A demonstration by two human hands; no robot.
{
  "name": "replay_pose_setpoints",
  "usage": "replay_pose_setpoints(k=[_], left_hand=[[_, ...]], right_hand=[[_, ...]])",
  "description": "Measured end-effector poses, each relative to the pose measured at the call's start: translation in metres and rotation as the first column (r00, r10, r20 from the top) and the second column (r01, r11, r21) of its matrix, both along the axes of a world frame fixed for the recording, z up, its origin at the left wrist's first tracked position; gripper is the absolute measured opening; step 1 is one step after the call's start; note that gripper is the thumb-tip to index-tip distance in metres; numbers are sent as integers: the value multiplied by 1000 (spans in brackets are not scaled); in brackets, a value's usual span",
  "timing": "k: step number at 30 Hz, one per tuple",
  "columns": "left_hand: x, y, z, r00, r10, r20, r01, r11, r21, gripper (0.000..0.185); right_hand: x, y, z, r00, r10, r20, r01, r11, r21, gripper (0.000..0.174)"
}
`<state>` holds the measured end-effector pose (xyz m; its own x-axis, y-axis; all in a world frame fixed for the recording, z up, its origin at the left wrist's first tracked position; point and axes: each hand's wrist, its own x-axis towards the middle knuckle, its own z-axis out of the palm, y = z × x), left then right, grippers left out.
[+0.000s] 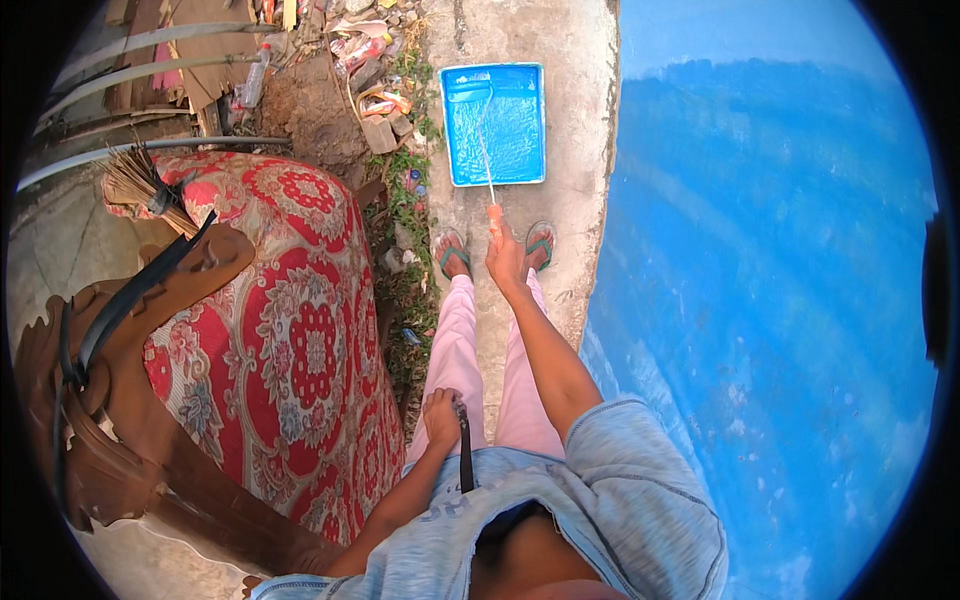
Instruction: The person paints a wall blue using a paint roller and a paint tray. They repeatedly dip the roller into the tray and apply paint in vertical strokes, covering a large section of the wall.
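Observation:
My right hand (508,259) grips the orange handle of a paint roller (487,150), whose wire frame reaches forward over a paint tray (543,127). The roller head lies at the tray's far left part, coated in blue. Blue paint (499,150) covers the tray's inside. The tray rests on a concrete ledge, just beyond my sandalled feet. My left hand (442,416) is held low near my thigh with its fingers bent beside a dark strap (466,454); whether it grips the strap is not plain. A blue-painted wall (750,262) stands on the right.
A sofa with red floral upholstery (311,337) and a carved brown wooden frame (187,480) stands at left, with a bundle of sticks (154,191) by its far end. Weeds, bricks (379,133), plastic bottles (256,75) and boards line the concrete ledge (577,150).

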<state>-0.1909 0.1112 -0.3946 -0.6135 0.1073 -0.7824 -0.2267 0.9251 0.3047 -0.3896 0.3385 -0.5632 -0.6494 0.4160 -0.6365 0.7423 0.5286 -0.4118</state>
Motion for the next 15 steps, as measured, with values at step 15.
replay_pose_setpoints(k=[15], left_hand=[[8, -3, -5, 999, 24, -32, -24, 1000, 9, 18]], right_hand=[[14, 17, 41, 995, -74, 63, 78, 995, -62, 60]])
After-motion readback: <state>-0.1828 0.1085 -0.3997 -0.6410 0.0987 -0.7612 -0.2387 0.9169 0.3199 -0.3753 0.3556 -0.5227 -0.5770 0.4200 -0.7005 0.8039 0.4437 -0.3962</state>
